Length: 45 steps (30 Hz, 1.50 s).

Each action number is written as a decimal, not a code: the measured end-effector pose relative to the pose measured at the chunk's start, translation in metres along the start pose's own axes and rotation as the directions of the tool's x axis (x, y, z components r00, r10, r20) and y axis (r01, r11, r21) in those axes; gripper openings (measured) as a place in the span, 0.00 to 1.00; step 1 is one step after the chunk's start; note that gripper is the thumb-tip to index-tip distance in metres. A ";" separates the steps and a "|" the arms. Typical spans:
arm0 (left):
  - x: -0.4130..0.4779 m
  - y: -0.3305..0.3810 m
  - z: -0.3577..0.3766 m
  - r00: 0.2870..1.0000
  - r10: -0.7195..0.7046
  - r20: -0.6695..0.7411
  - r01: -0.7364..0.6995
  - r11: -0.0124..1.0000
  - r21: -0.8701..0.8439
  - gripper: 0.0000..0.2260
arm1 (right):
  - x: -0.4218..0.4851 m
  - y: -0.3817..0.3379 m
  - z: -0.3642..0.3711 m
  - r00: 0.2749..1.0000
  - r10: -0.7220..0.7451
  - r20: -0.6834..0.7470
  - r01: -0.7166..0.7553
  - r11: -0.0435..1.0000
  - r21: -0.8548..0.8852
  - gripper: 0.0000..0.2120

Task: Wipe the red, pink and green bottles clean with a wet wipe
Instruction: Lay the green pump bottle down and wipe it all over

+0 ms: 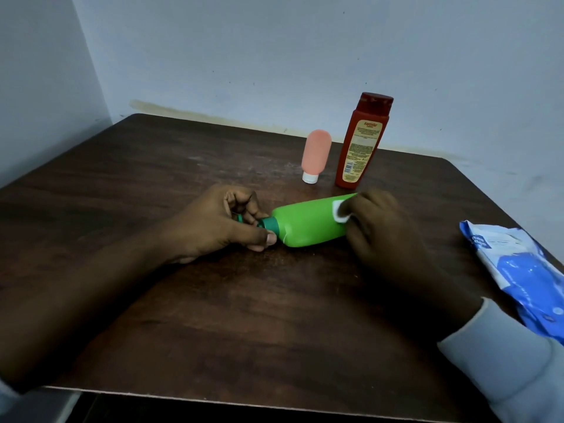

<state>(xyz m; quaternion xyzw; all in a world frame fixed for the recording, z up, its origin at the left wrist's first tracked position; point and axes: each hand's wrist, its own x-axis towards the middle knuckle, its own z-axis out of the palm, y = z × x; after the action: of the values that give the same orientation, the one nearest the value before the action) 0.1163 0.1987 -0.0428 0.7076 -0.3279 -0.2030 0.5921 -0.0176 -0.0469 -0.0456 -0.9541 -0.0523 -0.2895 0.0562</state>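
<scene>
Table (pixel 213 300): dark wood-grain top, pushed into a corner of pale walls; faint pale smears on the surface towards the back.

Green bottle (pixel 308 222): lying on its side near the middle of the table, cap end pointing left, base end right and slightly away. Darker green cap (pixel 268 224) on the neck.

Left hand (pixel 219 222): resting on the table at the cap end. Fingers curled in close around the cap, thumb tip pressed beside the neck; a firm pinch on the cap.

Right hand (pixel 384 236): over the base end of the green bottle, back of the hand to the camera. Fingers bent tight, pressing a wet wipe (pixel 340 212) against the bottle's upper side; only a small white folded bit of the wipe shows past the fingertips. Pale sleeve (pixel 503 361) on the right forearm, cuff at the wrist.

Pink bottle (pixel 316 154): standing upside down on its white cap, behind the green bottle, apart from it.

Red bottle (pixel 361 141): upright, dark red cap on top, back label with small print facing the camera. Just right of the pink bottle, close but not touching; near the green bottle's base end, behind it.

Wipes pack (pixel 518 270): blue and white soft pack, lying flat at the table's right edge, well right of the right hand; partly covered by the sleeve at its near end.
</scene>
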 end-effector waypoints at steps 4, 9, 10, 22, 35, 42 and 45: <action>0.000 0.002 0.001 1.000 0.002 0.011 -0.002 1.000 0.024 0.10 | -0.010 0.001 -0.002 0.993 -0.082 0.082 0.086 0.995 -0.053 0.07; 0.000 0.000 0.001 1.000 0.012 0.011 -0.012 1.000 0.013 0.11 | -0.005 0.016 -0.006 0.989 0.148 -0.012 -0.148 0.989 0.021 0.05; 0.000 0.000 0.001 1.000 0.016 0.012 -0.016 0.999 0.029 0.11 | -0.008 0.016 -0.007 0.992 0.127 0.002 -0.127 0.992 0.002 0.05; 0.002 -0.001 0.002 0.999 0.039 0.006 -0.039 0.998 0.056 0.12 | -0.005 0.005 -0.001 0.998 0.032 0.058 -0.034 0.999 0.039 0.05; 0.001 -0.001 0.004 0.999 0.048 0.016 -0.049 0.997 0.060 0.12 | -0.007 0.031 -0.008 0.940 0.340 -0.038 -0.336 0.939 0.074 0.04; 0.000 0.001 0.005 0.998 0.060 0.019 -0.061 0.996 0.068 0.12 | 0.002 0.039 -0.004 0.918 0.382 -0.106 -0.370 0.922 0.118 0.05; 0.001 0.001 0.004 0.998 0.064 0.027 -0.065 0.996 0.065 0.12 | -0.007 0.040 -0.004 0.949 0.303 -0.088 -0.301 0.953 0.031 0.06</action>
<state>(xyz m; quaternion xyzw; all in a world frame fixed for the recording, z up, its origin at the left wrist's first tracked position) 0.1136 0.1952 -0.0422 0.7132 -0.3645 -0.1817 0.5705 -0.0208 -0.0878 -0.0492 -0.9359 0.0945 -0.3207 0.1106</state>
